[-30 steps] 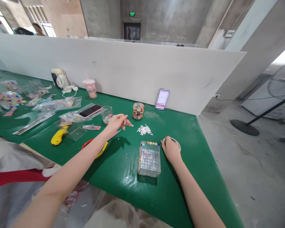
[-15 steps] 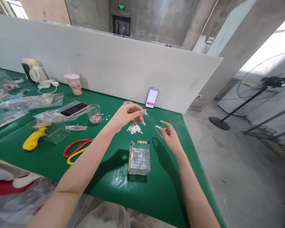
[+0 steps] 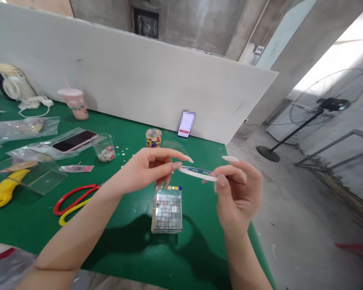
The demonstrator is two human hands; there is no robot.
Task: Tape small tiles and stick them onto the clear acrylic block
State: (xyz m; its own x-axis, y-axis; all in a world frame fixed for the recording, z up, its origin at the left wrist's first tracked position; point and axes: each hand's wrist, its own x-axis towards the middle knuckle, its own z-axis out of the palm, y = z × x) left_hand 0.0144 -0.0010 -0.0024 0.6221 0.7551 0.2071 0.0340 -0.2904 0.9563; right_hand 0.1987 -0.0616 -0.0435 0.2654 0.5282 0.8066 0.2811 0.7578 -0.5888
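A thin roll of tape (image 3: 199,173), white along its edge with a blue inner core, is held level above the table between both hands. My left hand (image 3: 148,167) pinches its left end between thumb and fingers. At the other end, my right hand (image 3: 240,189) grips it with bent fingers. Below them stands a clear box (image 3: 167,211) covered in small shiny square tiles, with coloured tiles along its top edge. Behind my left hand is a round container (image 3: 153,138) with multicoloured tiles, and a clear sheet (image 3: 174,146) lies to its right.
Red-and-yellow-handled scissors (image 3: 75,201), a yellow-handled tool (image 3: 7,191) and a clear plastic stand (image 3: 45,177) lie left. Farther back are a cup of tiles (image 3: 106,154), a phone (image 3: 75,141) and a pink drink cup (image 3: 75,105). Another phone (image 3: 186,124) leans on the white panel (image 3: 139,80).
My left hand has let go of the clear sheet, now on the table, and taken hold of the tape roll. My right hand has brought the roll closer. The view has shifted right.
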